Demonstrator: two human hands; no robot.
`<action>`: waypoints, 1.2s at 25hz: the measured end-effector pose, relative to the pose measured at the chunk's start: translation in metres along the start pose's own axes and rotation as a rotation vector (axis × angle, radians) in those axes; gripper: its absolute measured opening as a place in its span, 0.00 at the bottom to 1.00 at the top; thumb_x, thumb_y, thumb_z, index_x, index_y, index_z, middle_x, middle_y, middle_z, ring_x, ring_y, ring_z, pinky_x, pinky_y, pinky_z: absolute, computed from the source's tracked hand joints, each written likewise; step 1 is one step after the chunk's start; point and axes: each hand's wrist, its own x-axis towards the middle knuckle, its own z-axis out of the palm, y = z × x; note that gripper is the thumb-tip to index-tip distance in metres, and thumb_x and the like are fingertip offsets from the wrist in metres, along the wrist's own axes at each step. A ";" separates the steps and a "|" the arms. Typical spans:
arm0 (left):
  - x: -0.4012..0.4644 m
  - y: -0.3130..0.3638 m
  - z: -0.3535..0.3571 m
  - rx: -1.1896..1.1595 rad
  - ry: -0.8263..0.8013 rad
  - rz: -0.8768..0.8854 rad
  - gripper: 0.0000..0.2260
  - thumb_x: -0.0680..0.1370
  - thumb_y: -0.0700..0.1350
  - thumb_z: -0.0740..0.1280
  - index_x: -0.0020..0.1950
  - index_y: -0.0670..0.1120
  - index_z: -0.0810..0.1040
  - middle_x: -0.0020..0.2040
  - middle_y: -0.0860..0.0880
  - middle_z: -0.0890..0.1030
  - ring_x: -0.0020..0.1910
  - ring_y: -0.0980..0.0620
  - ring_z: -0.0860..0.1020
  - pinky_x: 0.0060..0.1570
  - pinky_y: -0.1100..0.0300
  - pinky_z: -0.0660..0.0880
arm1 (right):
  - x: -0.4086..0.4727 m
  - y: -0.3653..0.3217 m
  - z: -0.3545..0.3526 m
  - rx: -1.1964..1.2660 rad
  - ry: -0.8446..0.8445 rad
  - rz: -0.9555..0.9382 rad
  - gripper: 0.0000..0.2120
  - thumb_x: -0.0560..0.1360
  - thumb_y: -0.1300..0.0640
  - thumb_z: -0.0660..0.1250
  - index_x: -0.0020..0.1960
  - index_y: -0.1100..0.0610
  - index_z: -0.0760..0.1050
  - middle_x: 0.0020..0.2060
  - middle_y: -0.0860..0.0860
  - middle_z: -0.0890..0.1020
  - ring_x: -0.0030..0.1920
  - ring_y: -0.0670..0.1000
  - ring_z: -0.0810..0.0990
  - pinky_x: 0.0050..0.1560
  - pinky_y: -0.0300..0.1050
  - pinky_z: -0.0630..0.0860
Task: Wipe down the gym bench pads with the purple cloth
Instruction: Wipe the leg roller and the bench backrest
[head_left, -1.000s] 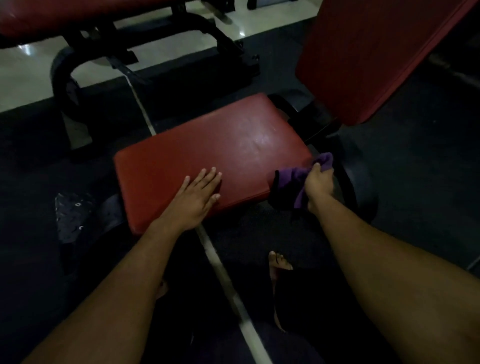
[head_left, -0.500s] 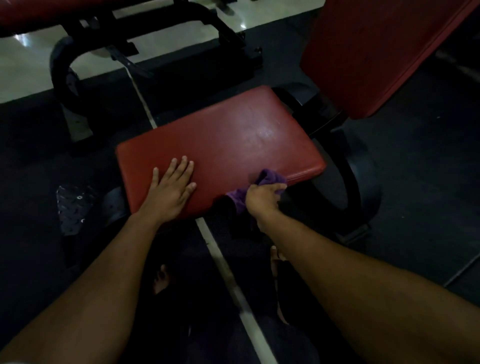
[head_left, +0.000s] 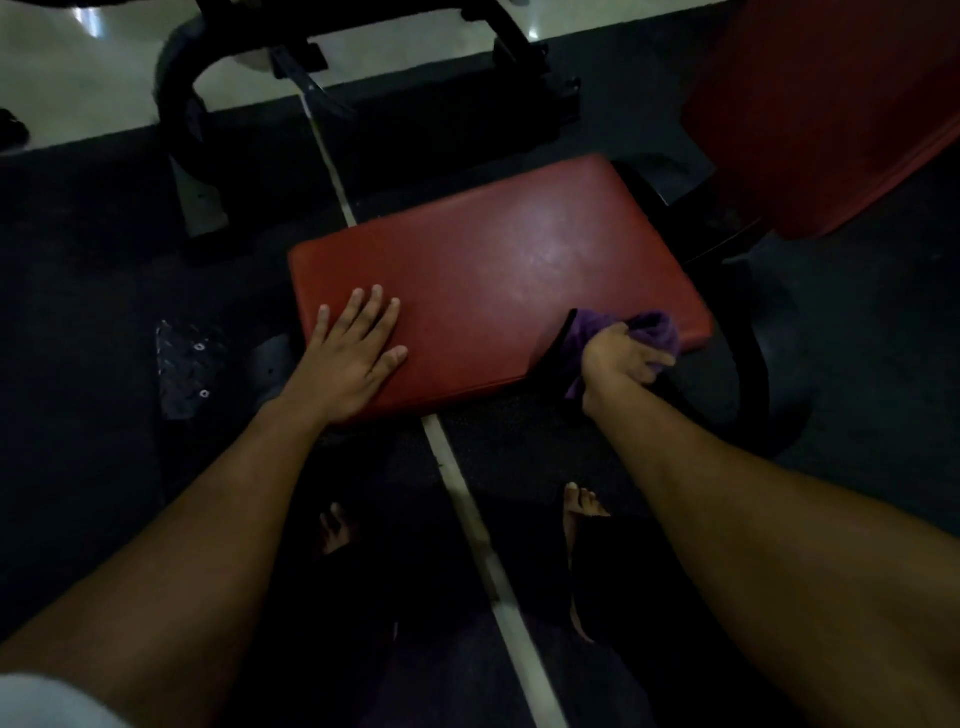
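The red seat pad (head_left: 498, 265) of the gym bench lies in the middle of the head view. Its tilted red back pad (head_left: 831, 114) rises at the upper right. My left hand (head_left: 350, 353) rests flat on the pad's near left corner, fingers straight and spread. My right hand (head_left: 621, 361) grips the bunched purple cloth (head_left: 652, 330) against the pad's near right edge. Part of the cloth hangs down below my fist.
A black curved bench frame (head_left: 748, 364) wraps under the seat on the right. Another black machine frame (head_left: 363, 93) stands behind on the dark mat, beside pale floor tiles (head_left: 78, 78). A white floor line (head_left: 467, 499) runs between my bare feet (head_left: 582, 514).
My right hand slid the cloth left along the pad's near edge, then back right toward the near right corner. My left hand stayed flat on the pad. The camera tilted.
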 end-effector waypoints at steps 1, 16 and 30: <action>0.000 -0.002 0.000 -0.005 0.006 0.008 0.34 0.82 0.67 0.39 0.84 0.52 0.43 0.84 0.50 0.40 0.82 0.50 0.37 0.78 0.43 0.35 | -0.016 0.003 0.004 -0.014 -0.022 -0.001 0.39 0.82 0.49 0.59 0.79 0.65 0.38 0.76 0.65 0.56 0.73 0.65 0.63 0.72 0.56 0.59; -0.028 -0.038 0.002 -0.101 0.014 -0.015 0.35 0.80 0.69 0.38 0.84 0.53 0.40 0.82 0.52 0.36 0.80 0.52 0.33 0.79 0.48 0.35 | -0.033 0.049 0.002 0.209 -0.329 -0.033 0.33 0.74 0.47 0.64 0.75 0.58 0.61 0.69 0.62 0.73 0.61 0.62 0.78 0.57 0.55 0.77; -0.048 -0.088 0.064 -0.369 -0.019 -0.462 0.29 0.87 0.52 0.52 0.83 0.46 0.41 0.84 0.48 0.41 0.83 0.47 0.42 0.78 0.37 0.48 | -0.275 0.117 0.083 -0.335 -0.850 -0.076 0.38 0.84 0.48 0.53 0.78 0.70 0.37 0.78 0.65 0.53 0.76 0.63 0.61 0.72 0.53 0.61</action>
